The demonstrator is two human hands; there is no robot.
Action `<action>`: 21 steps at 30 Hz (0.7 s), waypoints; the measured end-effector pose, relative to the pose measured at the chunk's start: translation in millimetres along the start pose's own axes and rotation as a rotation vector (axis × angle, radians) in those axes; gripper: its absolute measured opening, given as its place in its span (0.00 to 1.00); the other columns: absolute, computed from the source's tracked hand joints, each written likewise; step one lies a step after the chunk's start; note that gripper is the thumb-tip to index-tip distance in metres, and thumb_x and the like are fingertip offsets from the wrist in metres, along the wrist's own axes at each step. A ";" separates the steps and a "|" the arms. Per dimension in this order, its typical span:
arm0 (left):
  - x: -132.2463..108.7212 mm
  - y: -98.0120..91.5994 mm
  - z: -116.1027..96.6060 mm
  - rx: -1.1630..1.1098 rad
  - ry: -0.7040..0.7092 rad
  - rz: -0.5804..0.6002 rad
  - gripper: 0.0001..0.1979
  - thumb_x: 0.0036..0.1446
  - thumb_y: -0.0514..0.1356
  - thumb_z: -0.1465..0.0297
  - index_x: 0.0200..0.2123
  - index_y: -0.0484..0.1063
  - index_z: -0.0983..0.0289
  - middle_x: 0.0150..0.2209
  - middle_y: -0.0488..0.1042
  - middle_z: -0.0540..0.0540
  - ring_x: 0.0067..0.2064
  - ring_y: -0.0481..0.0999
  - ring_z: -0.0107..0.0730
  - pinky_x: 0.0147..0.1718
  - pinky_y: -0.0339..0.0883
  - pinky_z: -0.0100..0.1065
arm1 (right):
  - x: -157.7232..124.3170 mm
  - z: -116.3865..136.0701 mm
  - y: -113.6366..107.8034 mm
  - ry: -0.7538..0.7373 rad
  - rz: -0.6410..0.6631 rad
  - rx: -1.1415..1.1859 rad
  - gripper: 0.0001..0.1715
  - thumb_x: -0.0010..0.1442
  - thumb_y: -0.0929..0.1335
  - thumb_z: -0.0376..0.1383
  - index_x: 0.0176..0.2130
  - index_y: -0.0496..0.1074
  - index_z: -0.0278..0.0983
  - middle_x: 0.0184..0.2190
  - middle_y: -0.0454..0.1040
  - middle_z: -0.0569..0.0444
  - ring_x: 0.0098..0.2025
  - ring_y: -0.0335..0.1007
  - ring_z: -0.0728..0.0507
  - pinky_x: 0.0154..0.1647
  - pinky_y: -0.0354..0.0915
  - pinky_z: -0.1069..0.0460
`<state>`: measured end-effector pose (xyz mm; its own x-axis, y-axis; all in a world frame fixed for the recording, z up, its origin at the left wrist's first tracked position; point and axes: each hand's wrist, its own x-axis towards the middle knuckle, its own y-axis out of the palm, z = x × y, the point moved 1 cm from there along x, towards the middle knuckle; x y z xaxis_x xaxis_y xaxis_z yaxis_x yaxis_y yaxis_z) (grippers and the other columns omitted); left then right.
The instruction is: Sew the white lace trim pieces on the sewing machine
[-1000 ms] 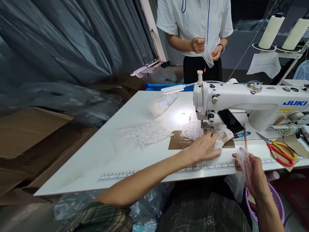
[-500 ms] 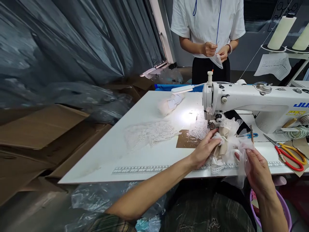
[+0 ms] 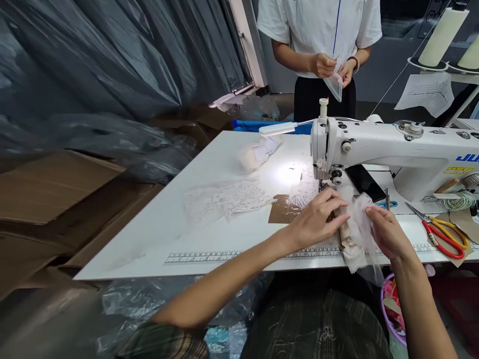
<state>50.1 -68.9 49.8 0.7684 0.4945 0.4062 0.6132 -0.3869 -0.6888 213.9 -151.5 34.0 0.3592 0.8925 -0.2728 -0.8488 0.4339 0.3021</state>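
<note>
A bundle of beige and white cloth with a lace edge point(image 3: 354, 254) lies at the table's front edge, its lower end hanging slightly over. Sheer white fabric point(image 3: 361, 212) covers its upper part. My right hand point(image 3: 391, 232) pinches the right side of this sheer fabric between thumb and fingers. At the bundle's left side is my left hand point(image 3: 318, 217), thumb and fingers apart, the tips close to the fabric; whether they touch it I cannot tell. Just behind stands the white sewing machine point(image 3: 381, 147), its needle area partly hidden by my left hand.
White lace pieces point(image 3: 239, 197) and a pale cloth bundle point(image 3: 260, 152) lie left on the table. A phone point(image 3: 364, 183) rests beneath the machine arm, with red-and-yellow-handled scissors point(image 3: 445, 237) farther right. A purple bin point(image 3: 389, 319) stands below. Across the table, a person in a white shirt point(image 3: 318, 25) handles sheer material.
My left hand has loosened from the knotted middle of the bundle, fingers spreading. My right hand has moved the sheer fabric left and up across the bundle. The phone is now uncovered.
</note>
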 end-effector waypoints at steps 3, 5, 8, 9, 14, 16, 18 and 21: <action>15.0 -3.1 9.5 0.004 0.076 0.110 0.05 0.62 0.60 0.72 0.36 0.75 0.67 0.37 0.74 0.55 0.37 0.74 0.31 0.38 0.72 0.33 | 4.4 2.7 -1.5 -0.013 -0.028 -0.049 0.22 0.32 0.79 0.48 0.26 0.73 0.40 0.24 0.77 0.57 0.36 0.75 0.41 0.37 0.68 0.50; 20.2 -6.1 15.0 0.009 0.068 0.152 0.04 0.60 0.61 0.73 0.33 0.75 0.66 0.35 0.74 0.54 0.36 0.74 0.31 0.37 0.70 0.32 | 2.9 3.9 -7.4 -0.044 -0.106 -0.061 0.23 0.32 0.79 0.49 0.26 0.74 0.40 0.25 0.77 0.57 0.36 0.75 0.41 0.38 0.68 0.50; 22.0 -10.9 19.9 -0.007 0.047 0.199 0.05 0.60 0.61 0.73 0.32 0.77 0.66 0.34 0.75 0.54 0.36 0.75 0.31 0.38 0.69 0.32 | -8.6 8.0 -21.7 -0.131 -0.225 -0.052 0.24 0.34 0.78 0.49 0.29 0.75 0.40 0.27 0.77 0.56 0.36 0.74 0.42 0.39 0.69 0.49; 22.1 -11.2 20.9 -0.023 0.043 0.226 0.05 0.60 0.62 0.72 0.32 0.77 0.66 0.34 0.75 0.54 0.36 0.75 0.32 0.38 0.68 0.32 | -14.2 10.3 -25.9 -0.171 -0.247 -0.045 0.23 0.36 0.78 0.50 0.30 0.75 0.40 0.28 0.77 0.56 0.36 0.74 0.42 0.40 0.69 0.48; 27.0 0.9 22.8 -0.091 0.025 0.307 0.05 0.55 0.68 0.69 0.29 0.77 0.64 0.33 0.76 0.55 0.36 0.75 0.34 0.36 0.67 0.32 | -37.2 21.7 -22.9 -0.397 -0.315 -0.125 0.20 0.49 0.75 0.50 0.35 0.76 0.40 0.29 0.76 0.54 0.36 0.73 0.43 0.39 0.69 0.48; 31.3 9.1 20.5 -0.096 -0.003 0.316 0.07 0.54 0.67 0.72 0.25 0.75 0.64 0.32 0.75 0.54 0.34 0.73 0.34 0.36 0.66 0.33 | -37.9 19.2 -8.8 -0.480 -0.345 -0.176 0.19 0.52 0.74 0.48 0.39 0.76 0.39 0.30 0.76 0.54 0.36 0.73 0.45 0.38 0.68 0.50; 35.7 16.2 16.3 -0.116 -0.028 0.318 0.09 0.55 0.65 0.75 0.23 0.73 0.64 0.30 0.74 0.53 0.31 0.71 0.32 0.37 0.66 0.33 | -33.1 9.5 8.3 -0.561 -0.357 -0.188 0.18 0.52 0.74 0.46 0.40 0.75 0.38 0.32 0.77 0.54 0.34 0.73 0.46 0.37 0.69 0.51; 40.8 21.7 11.1 -0.144 0.006 0.344 0.10 0.55 0.60 0.77 0.23 0.70 0.63 0.27 0.72 0.51 0.27 0.67 0.30 0.33 0.64 0.31 | -19.9 -16.0 27.8 -0.606 -0.279 -0.219 0.15 0.54 0.72 0.44 0.38 0.72 0.39 0.33 0.76 0.55 0.34 0.73 0.47 0.36 0.69 0.51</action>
<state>92.7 -48.5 44.7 0.9347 0.3125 0.1694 0.3383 -0.6354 -0.6941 177.0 -159.2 33.2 0.6740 0.6902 0.2632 -0.7291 0.6790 0.0863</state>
